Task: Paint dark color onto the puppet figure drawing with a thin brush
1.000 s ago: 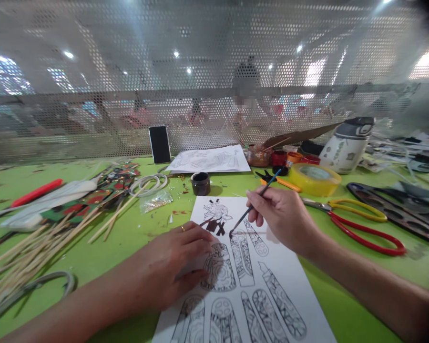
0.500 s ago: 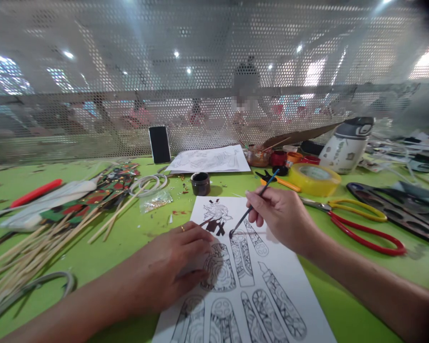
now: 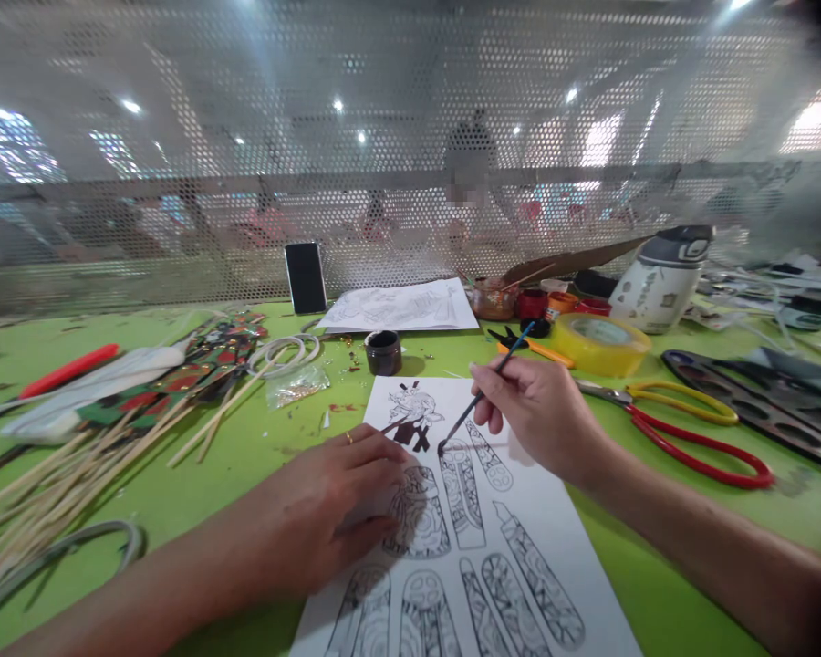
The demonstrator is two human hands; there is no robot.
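Nearest the camera, the sheet (image 3: 520,511) is lying flat on the green table (image 3: 198,474), printed with black line-art: long patterned shapes in rows and a small figure at the top that's partly filled in black. No readable writing on it that I can make out.

The left hand (image 3: 335,511) is resting palm-down on the sheet's left edge, fingers lying together and flat, pressing the paper; there's a ring on one finger. The right hand (image 3: 537,415) is pinching a thin brush (image 3: 485,391) between thumb and fingertips, the other fingers curling under. The brush's dark tip is touching the paper just right of the little figure, its blue end pointing up and away.

Off to the left, a pile of sticks (image 3: 75,465) is fanning out beside some colourful cut-outs (image 3: 184,374) and a red tool (image 3: 68,370). To the right, red and yellow scissors (image 3: 684,429) are lying near a palette (image 3: 759,411).

A bit further back, a small dark jar (image 3: 384,351) is sitting just past the sheet, with a tape roll (image 3: 600,342) to the right and paint pots (image 3: 534,301) behind it. A white bottle (image 3: 660,278) has a pattern on it, but it's too blurry to read. Another sheet of drawings (image 3: 403,306) and a phone (image 3: 306,276) are leaning against the mesh screen (image 3: 246,182).
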